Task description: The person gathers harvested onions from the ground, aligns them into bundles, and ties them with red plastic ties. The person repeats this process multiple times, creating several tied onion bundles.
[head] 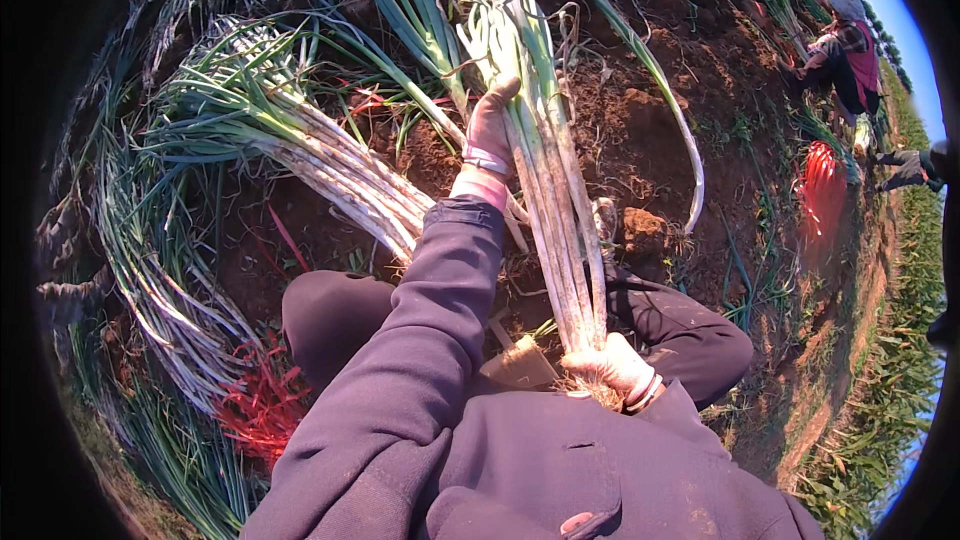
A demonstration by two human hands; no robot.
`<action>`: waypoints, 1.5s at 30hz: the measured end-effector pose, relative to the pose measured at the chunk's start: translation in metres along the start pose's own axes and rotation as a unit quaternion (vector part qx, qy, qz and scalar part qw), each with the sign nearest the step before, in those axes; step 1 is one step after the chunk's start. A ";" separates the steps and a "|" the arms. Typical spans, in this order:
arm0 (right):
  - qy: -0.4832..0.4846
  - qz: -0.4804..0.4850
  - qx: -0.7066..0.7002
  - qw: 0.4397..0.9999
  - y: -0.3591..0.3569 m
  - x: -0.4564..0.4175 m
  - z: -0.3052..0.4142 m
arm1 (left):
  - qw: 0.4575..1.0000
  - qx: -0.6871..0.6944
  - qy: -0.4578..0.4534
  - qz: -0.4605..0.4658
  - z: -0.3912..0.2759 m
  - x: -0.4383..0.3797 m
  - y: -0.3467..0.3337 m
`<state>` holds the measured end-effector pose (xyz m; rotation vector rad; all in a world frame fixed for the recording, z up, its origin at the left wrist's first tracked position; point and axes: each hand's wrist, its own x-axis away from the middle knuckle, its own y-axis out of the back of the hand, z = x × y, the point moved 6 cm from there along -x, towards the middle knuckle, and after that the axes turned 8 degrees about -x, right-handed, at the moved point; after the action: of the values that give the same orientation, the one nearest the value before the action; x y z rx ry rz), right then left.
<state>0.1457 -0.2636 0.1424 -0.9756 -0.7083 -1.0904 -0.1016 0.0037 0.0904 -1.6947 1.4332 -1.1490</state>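
A bundle of long green onions (559,232) lies slantwise before my body, its leaves pointing away and its roots close to my jacket. My left hand (493,124) wraps around the bundle where the white stalks turn green. Down at the root end, my right hand (616,366) grips the stalk bases, with shaggy roots (596,390) showing beneath it. Both hands seem to be gloved, with bands at the wrists. Left of my forearm lies a larger pile of green onions (349,172), partly hidden by the sleeve. Loose green onions (431,30) rest beyond my left hand.
Red plastic strips (262,409) lie by my left knee, beside more green onions (172,315). A single onion (679,112) lies on the brown soil (720,165). At the far right, a person (851,52) bends near another red bundle (821,180); another person's leg (904,169) shows.
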 end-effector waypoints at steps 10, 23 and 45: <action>0.195 0.087 0.309 0.927 -0.169 -0.112 0.154 | 0.944 -0.271 -0.187 0.021 -0.373 0.035 -0.028; 0.018 0.082 0.583 0.808 -0.218 -0.279 0.080 | 0.364 -0.760 -0.211 -0.495 -0.354 0.072 0.232; 0.059 0.000 0.670 0.740 -0.207 -0.292 0.087 | 0.237 -0.945 -0.226 -0.007 -0.182 0.077 0.196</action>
<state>-0.1464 -0.1000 -0.0121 0.3558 -1.1069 -0.3717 -0.3477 -0.1002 0.0112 -2.4251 2.0415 2.4284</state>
